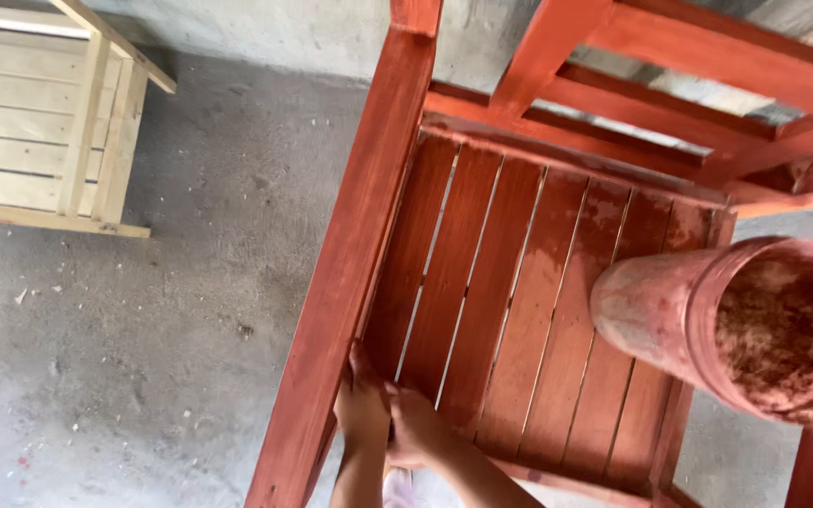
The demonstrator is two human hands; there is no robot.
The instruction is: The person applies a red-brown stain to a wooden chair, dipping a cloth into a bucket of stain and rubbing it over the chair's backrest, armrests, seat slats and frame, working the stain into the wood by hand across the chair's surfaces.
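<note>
We see both hands pressed together at the near edge of a red-painted wooden chair (519, 282) standing on the concrete floor (171, 310): the left hand (361, 404) lies against the inside of its long side rail (359, 245), the right hand (416, 423) just beside it. Whether their fingers grasp anything we cannot tell. A paint-stained can (736, 320) looms close at right, and an unpainted wooden frame (49, 122) stands well apart at upper left.

Quick count: two hands, the left hand (361, 406) and the right hand (416, 425), pressed together. One red-stained wooden chair (369, 235), and its seat has seven slats (491, 292) as far as I can see. One stained red can (736, 325) on the right. One unpainted pale wood chair (44, 122) top left. One concrete floor (143, 348).
</note>
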